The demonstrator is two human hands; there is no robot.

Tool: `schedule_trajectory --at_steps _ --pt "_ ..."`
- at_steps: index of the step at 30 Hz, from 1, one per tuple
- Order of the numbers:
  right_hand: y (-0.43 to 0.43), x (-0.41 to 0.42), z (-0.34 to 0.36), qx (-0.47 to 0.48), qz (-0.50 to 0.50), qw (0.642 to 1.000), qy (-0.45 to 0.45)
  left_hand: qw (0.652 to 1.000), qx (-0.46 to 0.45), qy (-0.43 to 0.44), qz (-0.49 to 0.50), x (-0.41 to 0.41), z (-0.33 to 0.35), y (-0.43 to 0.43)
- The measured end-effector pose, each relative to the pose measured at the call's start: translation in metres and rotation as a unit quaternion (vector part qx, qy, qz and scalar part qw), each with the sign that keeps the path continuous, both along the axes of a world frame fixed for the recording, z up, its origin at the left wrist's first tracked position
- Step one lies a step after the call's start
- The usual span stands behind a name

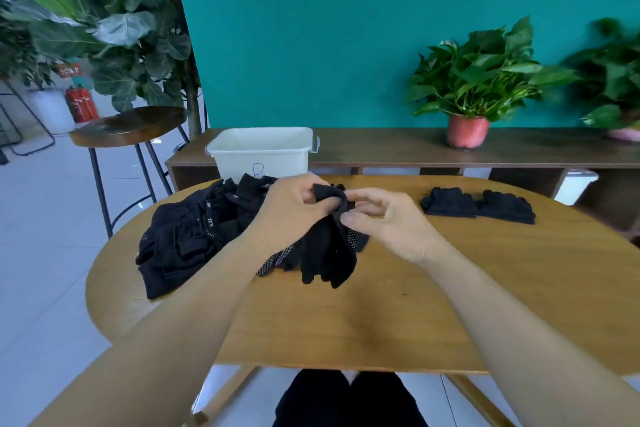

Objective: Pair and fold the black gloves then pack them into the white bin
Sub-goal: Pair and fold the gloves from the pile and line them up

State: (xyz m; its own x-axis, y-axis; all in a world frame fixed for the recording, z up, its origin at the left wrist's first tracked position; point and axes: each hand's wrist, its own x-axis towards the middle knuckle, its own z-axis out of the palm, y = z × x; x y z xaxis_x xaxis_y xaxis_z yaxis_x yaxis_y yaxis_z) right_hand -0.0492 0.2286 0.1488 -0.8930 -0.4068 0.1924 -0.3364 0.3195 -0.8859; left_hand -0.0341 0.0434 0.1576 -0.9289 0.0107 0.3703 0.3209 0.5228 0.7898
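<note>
Head camera looks down across the round wooden worktop (346,322), and both hands are busy. The left hand (291,208) has its fingers curled round the cuff end of a pair of black knit gloves with dotted palms (329,246), and the right hand (384,218) pinches that same cuff while the glove fingers dangle toward the wood. Square those cuffs and line up the fingers before folding, I'd say. Off left sits the heap of loose black gloves (187,236), to the right two folded black pairs (478,206), and beyond them the white plastic bin (263,152).

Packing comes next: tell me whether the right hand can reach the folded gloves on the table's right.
Probably yes: the folded gloves lie in the open near the right hand, nothing between; it must first release the glove it pinches.
</note>
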Motion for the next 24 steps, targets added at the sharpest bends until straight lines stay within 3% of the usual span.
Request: schedule_trajectory --at_steps 3,6,8,11,14,17,24 --pt "0.014 0.013 0.003 -0.013 -0.014 1.0 0.02 0.996 0.056 -0.052 -0.041 0.009 0.001 0.006" --pt "0.024 0.028 0.006 -0.06 0.02 0.997 -0.035 0.99 0.102 -0.075 -0.065 0.013 -0.003 0.011" --pt "0.024 0.034 0.002 -0.056 0.034 0.996 -0.06 0.989 0.104 -0.083 -0.066 0.014 -0.004 0.016" --pt "0.025 0.033 -0.01 -0.071 -0.026 0.996 -0.044 0.986 0.095 -0.109 -0.08 0.014 -0.006 0.023" --pt "0.037 0.03 -0.012 -0.103 -0.061 0.99 -0.076 0.975 0.056 -0.186 -0.112 0.013 -0.019 0.018" --pt "0.053 0.023 -0.016 -0.073 -0.051 0.99 -0.111 0.958 0.054 -0.24 -0.145 0.01 -0.039 0.017" --pt "0.079 -0.015 -0.034 0.0 -0.08 0.987 -0.138 0.95 0.031 -0.254 -0.18 -0.029 -0.068 0.038"
